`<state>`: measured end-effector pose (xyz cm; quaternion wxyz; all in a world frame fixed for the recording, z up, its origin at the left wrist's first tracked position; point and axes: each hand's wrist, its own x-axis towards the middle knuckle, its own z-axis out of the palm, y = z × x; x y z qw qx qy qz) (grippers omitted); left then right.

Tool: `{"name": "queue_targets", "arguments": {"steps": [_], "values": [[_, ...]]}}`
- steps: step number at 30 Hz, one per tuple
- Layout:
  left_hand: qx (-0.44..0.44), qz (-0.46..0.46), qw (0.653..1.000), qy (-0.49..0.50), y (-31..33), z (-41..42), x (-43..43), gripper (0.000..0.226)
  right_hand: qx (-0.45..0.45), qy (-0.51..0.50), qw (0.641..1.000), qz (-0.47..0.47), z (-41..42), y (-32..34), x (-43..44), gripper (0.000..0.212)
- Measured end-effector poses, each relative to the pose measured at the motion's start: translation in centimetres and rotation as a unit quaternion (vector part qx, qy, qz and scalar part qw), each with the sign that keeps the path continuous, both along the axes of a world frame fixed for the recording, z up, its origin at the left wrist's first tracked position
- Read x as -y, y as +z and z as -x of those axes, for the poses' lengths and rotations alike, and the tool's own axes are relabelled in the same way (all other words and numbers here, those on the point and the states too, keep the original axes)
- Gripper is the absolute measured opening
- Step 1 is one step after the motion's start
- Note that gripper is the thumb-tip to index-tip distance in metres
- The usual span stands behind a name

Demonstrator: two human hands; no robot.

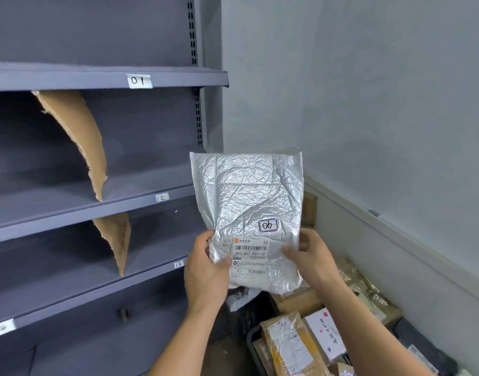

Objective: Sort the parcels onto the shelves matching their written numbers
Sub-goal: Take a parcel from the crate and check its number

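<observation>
A crinkled silver parcel [249, 213] is held upright in front of the grey shelves [108, 77]. The left hand [206, 270] grips its lower left edge and the right hand [311, 259] its lower right. Its handwritten tag [268, 225] reads 06 — shelf labels [139, 81] show 01, 12, 13. Boxed parcels [292, 346] lie heaped below.

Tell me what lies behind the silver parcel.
Behind the silver parcel, held by the left hand and right hand, brown boxes peek out at its right edge; the rest is covered.
</observation>
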<state>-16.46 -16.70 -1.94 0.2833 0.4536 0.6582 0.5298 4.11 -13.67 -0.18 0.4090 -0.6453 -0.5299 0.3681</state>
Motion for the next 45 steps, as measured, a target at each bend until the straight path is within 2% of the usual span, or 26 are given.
{"name": "queue_targets", "arguments": {"steps": [12, 22, 35, 41, 45], "values": [[0.023, -0.015, 0.992, 0.122, 2.9, 1.1, 5.4, 0.056, -0.013, 0.121, 0.992, -0.026, 2.6, 2.0, 0.8, 0.039], [0.052, -0.033, 0.965, 0.254, 3.3, 5.8, 12.4, 0.046, -0.021, 0.228, 0.973, -0.03, 10.1, 1.9, 3.8, 0.04], [0.062, -0.077, 0.933, 0.347, 3.0, 19.8, 22.2, 0.048, 0.002, 0.319, 0.947, -0.042, 26.8, 2.5, 10.4, 0.045], [0.043, -0.074, 0.918, 0.388, 2.6, 27.2, 27.5, 0.048, -0.001, 0.367, 0.929, -0.055, 35.8, 2.6, 14.7, 0.064], [0.043, -0.069, 0.906, 0.416, 1.8, 31.4, 30.7, 0.049, -0.003, 0.393, 0.918, -0.041, 40.8, 1.8, 17.3, 0.063]]}}
